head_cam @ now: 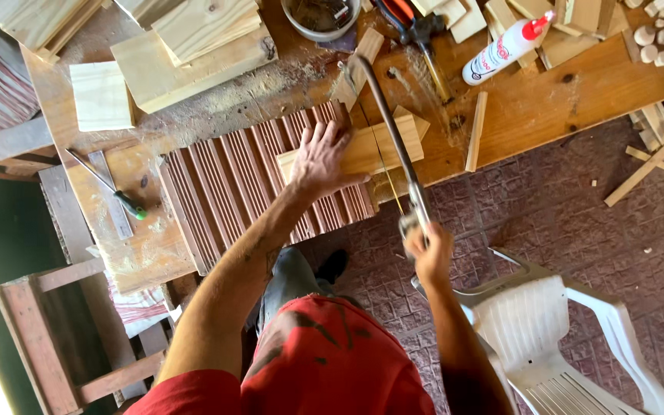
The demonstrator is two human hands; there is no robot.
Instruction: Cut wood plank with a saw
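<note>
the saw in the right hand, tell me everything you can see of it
The saw is a hacksaw with a grey metal bow frame and a thin blade under it. The right hand grips its handle at the near end. It runs away from the person, its blade crossing a pale wood block that the left hand presses down on a ribbed brown panel.

Red shirt, grey trousers, black shoe.

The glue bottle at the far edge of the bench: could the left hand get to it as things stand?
Probably not right away. The left hand is pressed on the wood piece being cut, and the saw frame in the right hand stands between it and the glue bottle; lifting over the saw looks possible.
</note>
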